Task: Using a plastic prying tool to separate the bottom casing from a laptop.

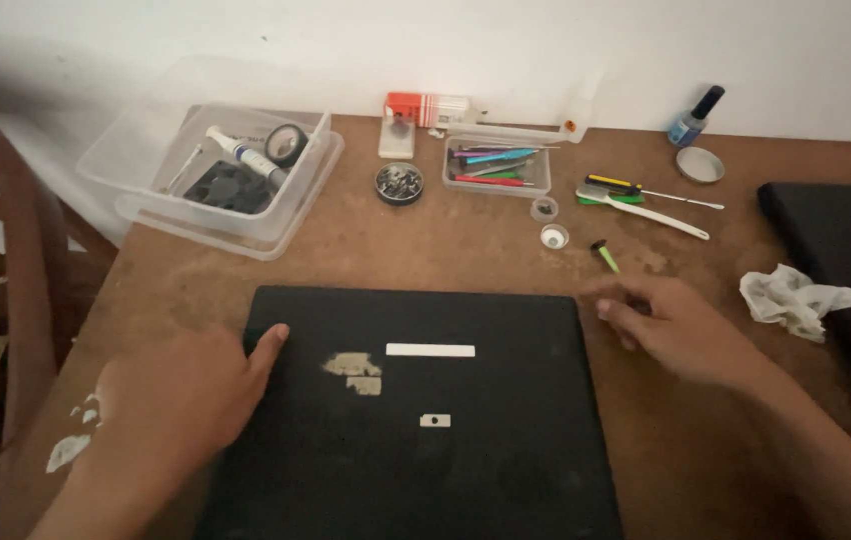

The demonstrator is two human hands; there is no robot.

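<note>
- Closed black laptop [416, 420] lies flat, centre of the wooden desk [706, 440].
- Left hand [181, 395] rests on its left edge, fingers loosely spread, gripping nothing.
- Right hand [671, 320] just beside its top-right corner, fingers curled; cannot tell if holding anything.
- Near: green-tipped tool [606, 255], crumpled tissue [794, 297], clear plastic bin [216, 170], tool tray [498, 165].

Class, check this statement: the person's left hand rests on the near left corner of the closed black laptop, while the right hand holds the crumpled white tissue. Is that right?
Not quite. In the head view the right hand is empty beside the upper right corner of the black laptop; the crumpled white tissue lies apart from it on the table. The left hand does rest on the laptop's left edge.
</note>
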